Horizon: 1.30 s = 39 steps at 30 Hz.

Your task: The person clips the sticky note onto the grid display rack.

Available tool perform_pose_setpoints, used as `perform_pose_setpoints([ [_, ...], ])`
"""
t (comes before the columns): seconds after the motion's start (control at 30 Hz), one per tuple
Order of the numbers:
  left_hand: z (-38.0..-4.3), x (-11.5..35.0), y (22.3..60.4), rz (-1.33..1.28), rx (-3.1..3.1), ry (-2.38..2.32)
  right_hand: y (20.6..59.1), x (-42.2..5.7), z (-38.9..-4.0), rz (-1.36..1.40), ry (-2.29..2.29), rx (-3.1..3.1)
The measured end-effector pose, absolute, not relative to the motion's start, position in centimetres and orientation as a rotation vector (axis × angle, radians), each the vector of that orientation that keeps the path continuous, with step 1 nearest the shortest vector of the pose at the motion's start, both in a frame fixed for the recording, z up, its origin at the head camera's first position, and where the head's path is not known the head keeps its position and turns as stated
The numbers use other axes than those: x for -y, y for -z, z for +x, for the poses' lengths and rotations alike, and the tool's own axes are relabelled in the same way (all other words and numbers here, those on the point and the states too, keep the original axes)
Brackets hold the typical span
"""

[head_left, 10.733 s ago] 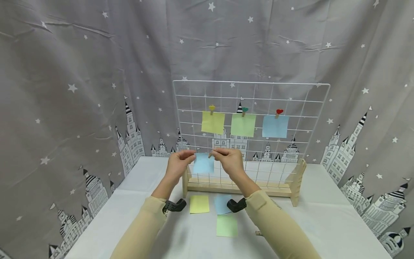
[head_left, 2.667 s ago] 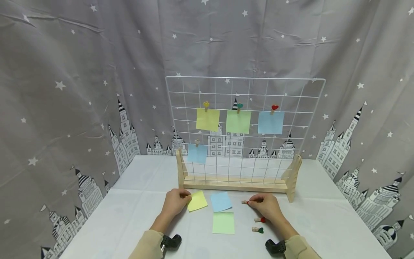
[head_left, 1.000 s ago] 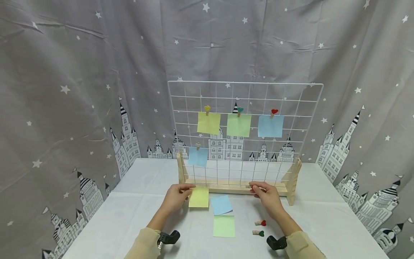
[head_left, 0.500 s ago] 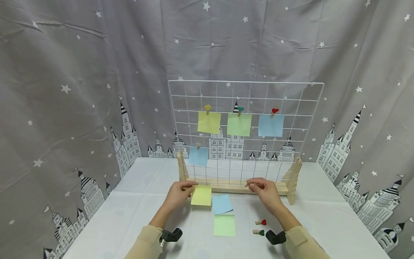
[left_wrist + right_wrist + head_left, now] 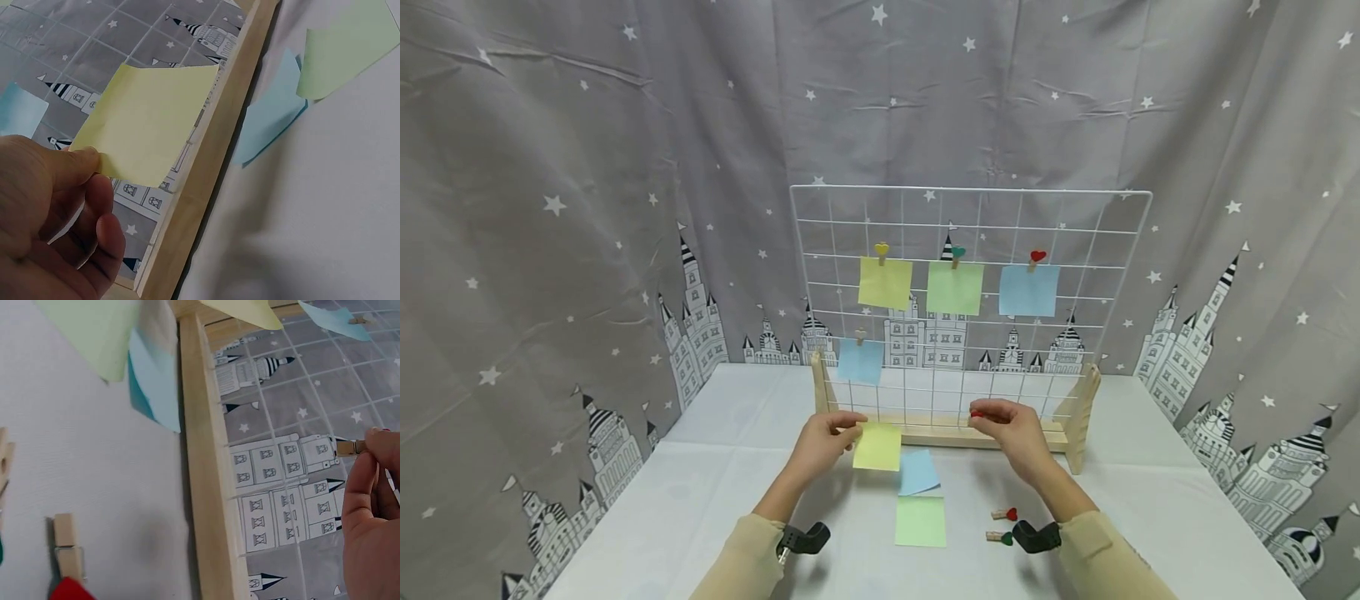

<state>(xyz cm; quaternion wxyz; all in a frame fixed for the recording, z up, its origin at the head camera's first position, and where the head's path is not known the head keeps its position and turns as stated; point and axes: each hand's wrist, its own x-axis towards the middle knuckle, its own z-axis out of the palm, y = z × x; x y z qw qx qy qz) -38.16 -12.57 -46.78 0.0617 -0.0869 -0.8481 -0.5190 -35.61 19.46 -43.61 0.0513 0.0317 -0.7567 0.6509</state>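
Observation:
My left hand (image 5: 822, 446) pinches a yellow sticky note (image 5: 877, 447) by its upper left corner, raised in front of the grid stand's wooden base. In the left wrist view the thumb (image 5: 78, 164) lies over the note's corner. My right hand (image 5: 1017, 433) pinches a small wooden clothespin (image 5: 350, 448); its red end shows between the fingertips in the head view. Behind both hands stands a white wire grid (image 5: 958, 379). Clothespins hold yellow (image 5: 884, 283), green (image 5: 955, 288) and blue (image 5: 1028, 291) notes in its upper row, and a blue note (image 5: 860, 362) lower left.
On the white table (image 5: 737, 417) lie a blue note (image 5: 918, 472) and a green note (image 5: 921, 522), edges close together. To their right are a red heart clothespin (image 5: 1004, 514) and a green heart one (image 5: 999, 537). The grid's wooden base (image 5: 940, 434) runs behind them.
The lower left blue note has been clipped to the grid. The left hand has lifted the yellow note off the table and moved it rightward; the right hand has picked up a clothespin and risen.

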Motion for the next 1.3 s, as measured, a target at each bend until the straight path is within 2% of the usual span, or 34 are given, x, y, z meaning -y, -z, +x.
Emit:
perform_pose_setpoints([
  [0.63, -38.8, 10.7, 44.2, -0.252, 2.496, 1.682, 40.4, -18.1, -36.8, 0.257, -2.050, 2.213],
  [1.3, -38.6, 10.0, 43.3, -0.357, 2.444, 1.727, 39.5, -16.9, -37.1, 0.352, -2.093, 2.168],
])
